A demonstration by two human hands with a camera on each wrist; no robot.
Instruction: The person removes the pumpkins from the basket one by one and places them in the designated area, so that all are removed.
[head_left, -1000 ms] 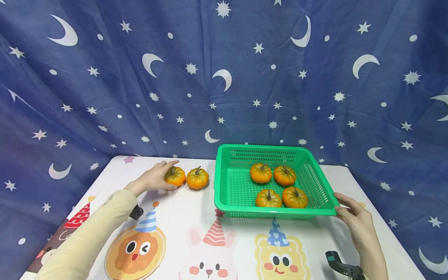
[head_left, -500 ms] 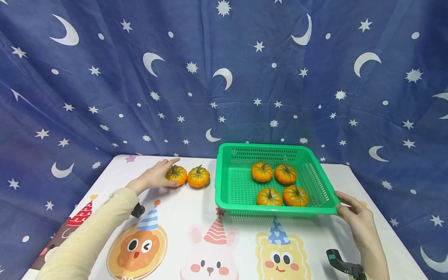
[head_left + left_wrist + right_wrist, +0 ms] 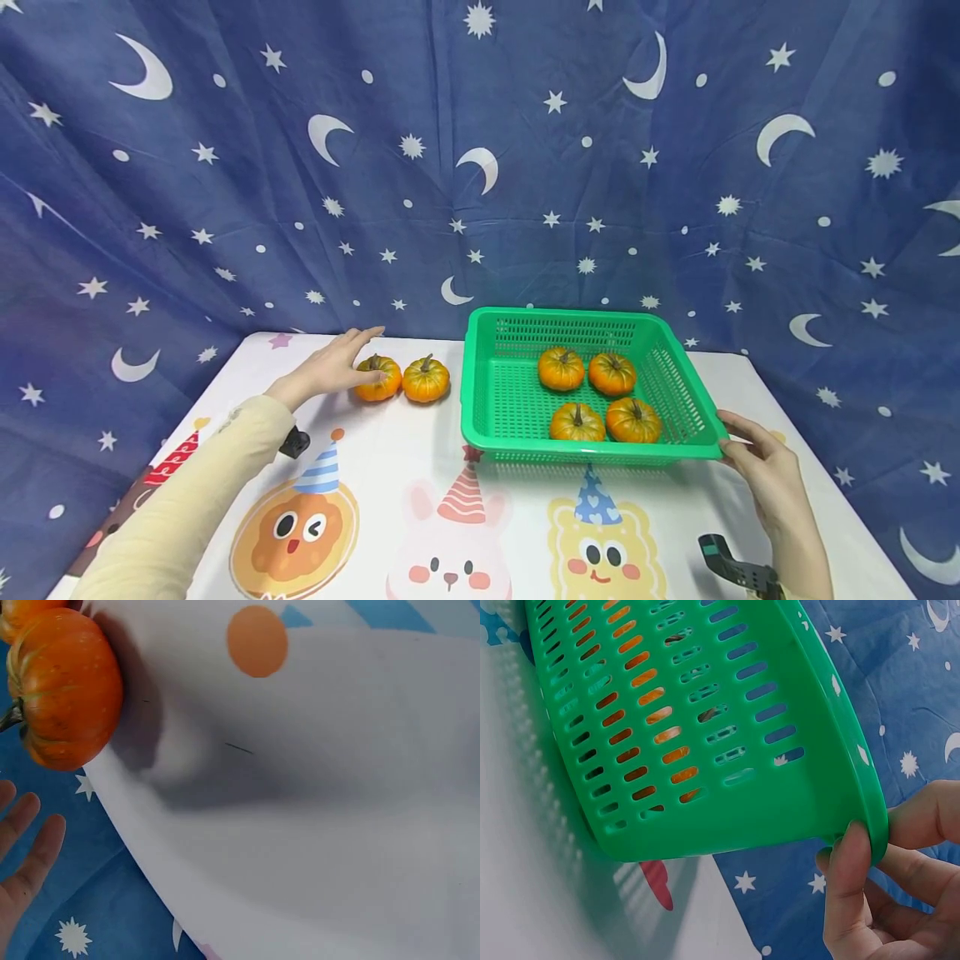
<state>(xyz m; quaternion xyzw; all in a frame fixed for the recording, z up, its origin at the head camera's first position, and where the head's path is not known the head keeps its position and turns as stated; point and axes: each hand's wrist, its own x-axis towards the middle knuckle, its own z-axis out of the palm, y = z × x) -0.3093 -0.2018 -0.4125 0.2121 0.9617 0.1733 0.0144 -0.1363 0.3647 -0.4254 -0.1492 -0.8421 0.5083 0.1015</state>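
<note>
My left hand (image 3: 330, 364) is over the far left of the table, its fingers extended beside a small orange pumpkin (image 3: 381, 385). In the left wrist view the fingers (image 3: 43, 847) are spread, with a gap between them and the pumpkin (image 3: 71, 686). A second pumpkin (image 3: 426, 381) sits right beside the first. With thumb and fingers, my right hand (image 3: 776, 483) pinches the near right corner of a green plastic basket (image 3: 570, 450). The right wrist view shows the thumb (image 3: 847, 877) on the rim. Several pumpkins (image 3: 633, 421) lie inside the basket, toward its right side.
The table (image 3: 420, 458) wears a white cloth printed with cartoon figures. A blue curtain (image 3: 480, 167) with moons and stars hangs directly behind it and along the sides. Black wrist mounts (image 3: 738, 575) are on both arms.
My left hand's fingers have lifted and spread away from the left pumpkin, which stays put. The view shifted slightly. The right hand keeps its grip on the basket.
</note>
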